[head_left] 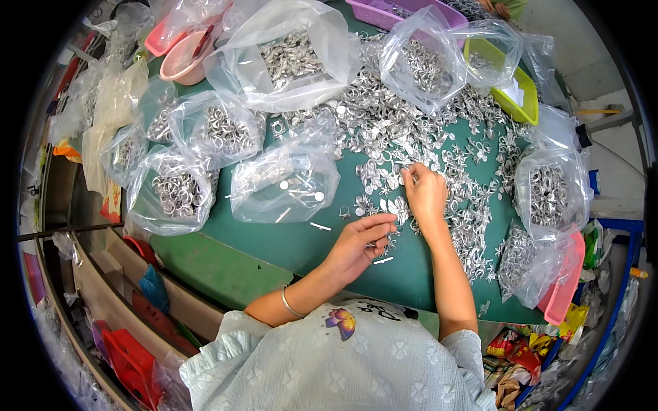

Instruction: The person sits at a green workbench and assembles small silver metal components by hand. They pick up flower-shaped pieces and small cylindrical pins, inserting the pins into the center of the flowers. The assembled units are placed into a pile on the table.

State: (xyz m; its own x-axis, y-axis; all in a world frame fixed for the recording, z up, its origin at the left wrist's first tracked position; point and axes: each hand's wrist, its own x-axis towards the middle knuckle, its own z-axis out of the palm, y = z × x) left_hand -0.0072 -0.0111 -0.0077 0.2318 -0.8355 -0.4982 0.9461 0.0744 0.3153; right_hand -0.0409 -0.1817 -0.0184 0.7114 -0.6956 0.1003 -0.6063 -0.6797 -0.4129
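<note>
Metal pieces (pixel 411 130) heaped centre on the green table (pixel 274 243); at left a clear bag (pixel 145 205) holds rings (pixel 182 194). Your left hand (pixel 358 246) is half-curled, right hand (pixel 423 193) fingertips down among the pieces; can't tell if either grips anything. Far-right bag (pixel 577 198): more silver parts (pixel 547 195).

The green table (pixel 267 240) is heaped with silver pieces (pixel 468 236) in the frame's middle; clear bags (pixel 180 194) are set left and right.
</note>
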